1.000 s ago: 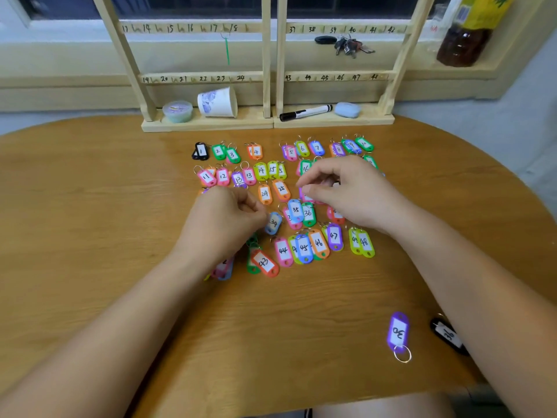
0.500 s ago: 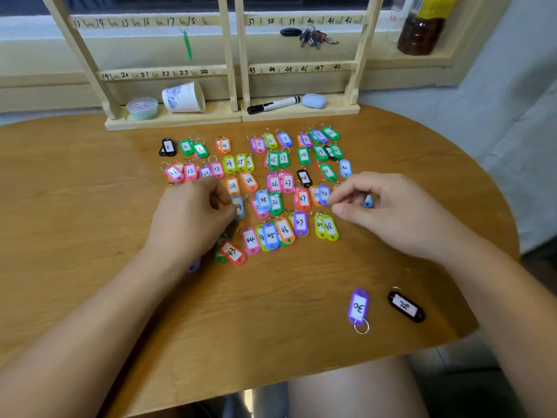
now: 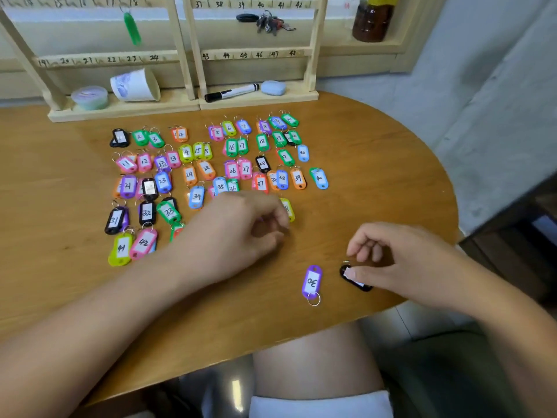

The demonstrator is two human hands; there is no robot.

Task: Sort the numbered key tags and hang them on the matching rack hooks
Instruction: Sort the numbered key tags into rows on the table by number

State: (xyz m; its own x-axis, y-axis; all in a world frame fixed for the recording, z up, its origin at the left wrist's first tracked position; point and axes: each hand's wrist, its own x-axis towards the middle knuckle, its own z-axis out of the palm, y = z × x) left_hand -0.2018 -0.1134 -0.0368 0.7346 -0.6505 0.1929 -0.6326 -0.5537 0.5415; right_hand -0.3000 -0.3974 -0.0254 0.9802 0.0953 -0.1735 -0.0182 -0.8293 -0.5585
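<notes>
Right hand (image 3: 404, 260) now nearer, grip on one black tag (image 3: 360, 284) (one purple tag (image 3: 312, 281) beside); left hand (image 3: 238, 233) grip unclear.

Rack (image 3: 271, 99) stands at the back of the table (image 3: 376, 176). On its base, left to right: tub (image 3: 89, 97), cup (image 3: 135, 85) on its side, marker (image 3: 231, 92), eraser (image 3: 272, 87). Tags (image 3: 232, 171) sit in rows in front of it. Tag 30 (image 3: 312, 282) lies apart near the front edge, with a loose tag (image 3: 355, 282) just to its right, partly under the right hand (image 3: 401, 260).
</notes>
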